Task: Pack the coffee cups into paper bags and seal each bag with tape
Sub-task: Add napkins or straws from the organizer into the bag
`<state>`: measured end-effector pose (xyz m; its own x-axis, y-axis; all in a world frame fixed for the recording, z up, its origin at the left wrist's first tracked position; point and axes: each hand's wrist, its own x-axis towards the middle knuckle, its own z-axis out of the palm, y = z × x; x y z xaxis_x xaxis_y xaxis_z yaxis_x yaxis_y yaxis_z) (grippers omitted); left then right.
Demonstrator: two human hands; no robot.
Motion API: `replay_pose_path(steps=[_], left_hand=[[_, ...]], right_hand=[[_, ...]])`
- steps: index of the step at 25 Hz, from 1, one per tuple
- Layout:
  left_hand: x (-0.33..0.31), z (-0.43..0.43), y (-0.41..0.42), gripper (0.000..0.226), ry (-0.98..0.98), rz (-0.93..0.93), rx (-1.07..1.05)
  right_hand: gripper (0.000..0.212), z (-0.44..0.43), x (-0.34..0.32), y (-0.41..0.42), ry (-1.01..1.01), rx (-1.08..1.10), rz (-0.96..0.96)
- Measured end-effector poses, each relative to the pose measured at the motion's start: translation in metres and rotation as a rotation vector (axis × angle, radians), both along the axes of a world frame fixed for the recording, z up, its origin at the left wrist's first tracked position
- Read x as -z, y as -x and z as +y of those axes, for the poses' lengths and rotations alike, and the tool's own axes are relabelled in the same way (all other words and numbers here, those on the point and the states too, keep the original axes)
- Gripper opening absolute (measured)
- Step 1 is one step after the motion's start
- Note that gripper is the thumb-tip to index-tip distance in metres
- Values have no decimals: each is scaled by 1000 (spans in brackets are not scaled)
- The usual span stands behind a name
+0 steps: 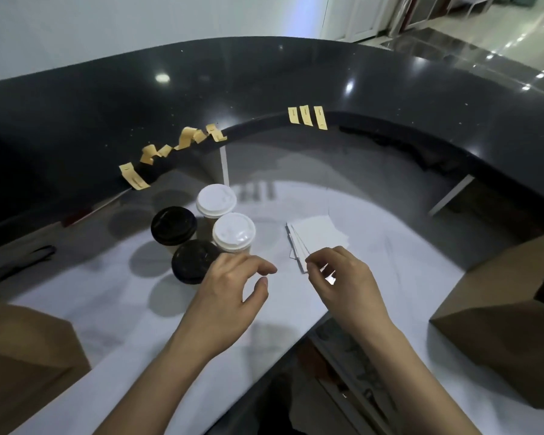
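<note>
Several lidded coffee cups stand together on the white counter (123,309): two with black lids (173,226) (193,260) and two with white lids (216,200) (234,232). My left hand (230,293) hovers beside the near cups, fingers loosely curved and holding nothing. My right hand (343,277) pinches the near edge of a stack of white papers (318,235). A brown paper bag (503,324) lies at the right, another brown bag (22,362) at the lower left. Tan tape strips (307,116) (173,149) hang along the black ledge.
A raised curved black ledge (296,83) wraps round the back of the counter. A dark object (19,262) lies at the far left. The counter's front edge drops off between my forearms.
</note>
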<state>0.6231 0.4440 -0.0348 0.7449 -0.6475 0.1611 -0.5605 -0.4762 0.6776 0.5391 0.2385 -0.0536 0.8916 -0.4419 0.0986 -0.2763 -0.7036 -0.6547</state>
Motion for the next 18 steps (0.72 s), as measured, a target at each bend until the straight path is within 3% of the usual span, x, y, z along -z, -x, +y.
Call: replay_pose_path(steps=[8, 15, 18], left_hand=[[33, -36, -7, 21, -61, 108, -64], [42, -44, -8, 21, -97, 154, -126], [43, -43, -14, 22, -109, 151, -163]], right_hand=[[2, -61, 62, -37, 104, 49, 149], [27, -79, 118, -74, 288, -13, 191], [27, -80, 128, -79, 345, -32, 223]])
